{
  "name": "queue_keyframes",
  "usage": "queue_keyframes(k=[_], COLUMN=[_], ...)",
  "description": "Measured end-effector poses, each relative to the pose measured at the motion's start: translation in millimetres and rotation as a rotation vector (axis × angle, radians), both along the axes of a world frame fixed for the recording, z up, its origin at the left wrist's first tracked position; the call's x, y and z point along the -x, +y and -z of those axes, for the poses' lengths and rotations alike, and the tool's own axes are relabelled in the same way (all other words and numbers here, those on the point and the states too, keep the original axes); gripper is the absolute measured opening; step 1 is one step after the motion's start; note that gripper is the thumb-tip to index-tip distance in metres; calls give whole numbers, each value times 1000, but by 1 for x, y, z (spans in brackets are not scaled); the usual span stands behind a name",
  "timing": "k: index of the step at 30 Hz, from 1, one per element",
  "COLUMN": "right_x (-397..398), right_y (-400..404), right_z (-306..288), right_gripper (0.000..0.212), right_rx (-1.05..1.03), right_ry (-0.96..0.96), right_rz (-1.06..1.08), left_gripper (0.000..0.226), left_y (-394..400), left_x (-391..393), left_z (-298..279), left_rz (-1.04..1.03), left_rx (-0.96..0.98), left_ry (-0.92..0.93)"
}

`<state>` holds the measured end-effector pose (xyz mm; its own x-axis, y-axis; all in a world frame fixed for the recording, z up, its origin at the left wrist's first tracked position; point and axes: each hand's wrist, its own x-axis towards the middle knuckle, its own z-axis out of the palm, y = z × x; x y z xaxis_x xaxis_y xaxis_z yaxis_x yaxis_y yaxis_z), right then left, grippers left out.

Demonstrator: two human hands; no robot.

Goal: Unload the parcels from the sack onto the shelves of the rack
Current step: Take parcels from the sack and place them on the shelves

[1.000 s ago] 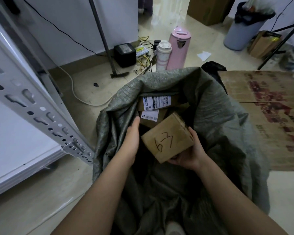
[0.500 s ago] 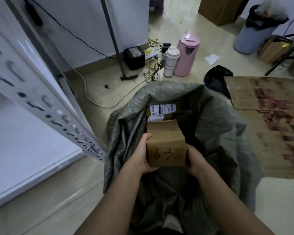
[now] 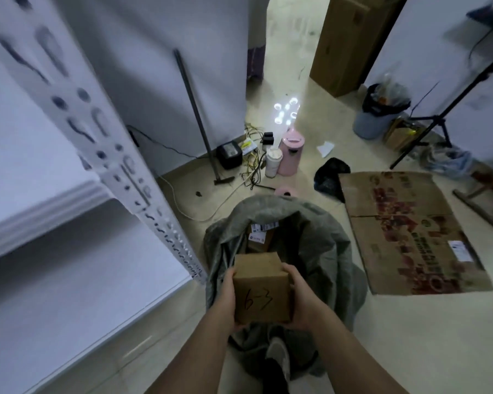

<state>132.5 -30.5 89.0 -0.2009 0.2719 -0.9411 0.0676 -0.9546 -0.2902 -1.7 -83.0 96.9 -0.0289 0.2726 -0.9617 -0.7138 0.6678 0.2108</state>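
Note:
A small brown cardboard parcel [image 3: 261, 288] marked "6-3" is held above the open grey-green sack [image 3: 319, 251]. My left hand [image 3: 228, 297] grips its left side and my right hand [image 3: 298, 297] grips its right side, fingers curled round the edges. More parcels with white labels [image 3: 261, 233] lie deeper inside the sack. The white metal rack [image 3: 106, 155] stands at the left, with its perforated upright post and two pale shelves [image 3: 54, 280] close beside the sack.
A flattened cardboard sheet [image 3: 410, 231] lies on the floor right of the sack. Behind are a pink flask [image 3: 290, 155], a white bottle [image 3: 273, 163], cables, a black box [image 3: 229, 153], a leaning pole, a bin [image 3: 379, 115] and a tripod [image 3: 444, 109]. My shoe [image 3: 278, 356] shows below the sack.
Both hands have lifted the "6-3" parcel up out of the sack; my left hand joined my right on it. My view rose and pulled back, showing more of the rack and room.

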Motion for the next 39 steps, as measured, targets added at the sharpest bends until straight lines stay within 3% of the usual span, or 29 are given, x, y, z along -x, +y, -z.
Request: queue_keyframes(k=[2,8,13,17,25,30,35,39], right_x=[3,9,13,24,75,119,169,222], right_y=[-18,-77,-121,-153,-224,-297,-367,-442], right_z=[-42,-134,-176,-194,-174,-242,-251,-248], right_gripper=[67,76,67,58,102,64,58,64], right_rx=[10,18,-46,-83,-162,-191,-179,-230], right_ry=[16,-33,-101,-110,-74,-31,-14,-51], right_rz=[-6,-61,-151,-258,-567,-696,-753,-827], left_gripper=[72,51,56,51,56,60,57,54], left_y=[-19,-86,-139,-189,-297,-366,-445,-522], left_x=[1,3,5,6,23,55,100,147], left_z=[-42,-163,-208,-228,-262,-267,-272,-274], left_rz=[3,30,-49,-121,-383,-481,-432,-437], left_rx=[-17,-104,-108,-109,-105,-4,41,-70], left_ry=[1,64,104,155,281,368,417,371])
